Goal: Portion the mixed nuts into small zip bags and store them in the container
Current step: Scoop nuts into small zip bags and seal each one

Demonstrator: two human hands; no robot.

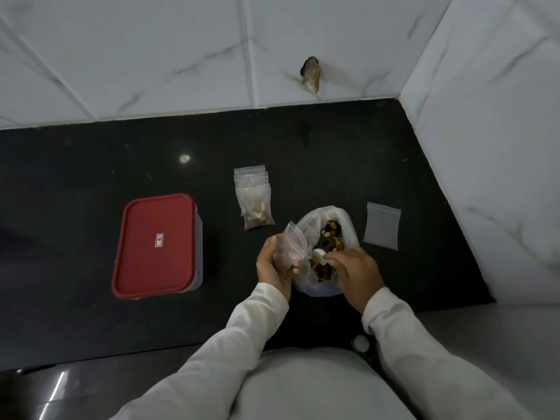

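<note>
My left hand (274, 265) grips a small zip bag (289, 244), mouth up and only partly spread. Just right of it, my right hand (356, 271) pinches what looks like a white scoop (319, 255) inside the big bag of mixed nuts (328, 237). Beyond the left hand lie filled bags (256, 207); past the right, an empty bag (382, 225). The lidded container (157, 244) sits well left. My worry is that the narrow mouth catches the scoop and nuts spill onto the counter (91, 177).

Left hand (273, 266) and right hand (357, 271) both curled, gripping
</note>
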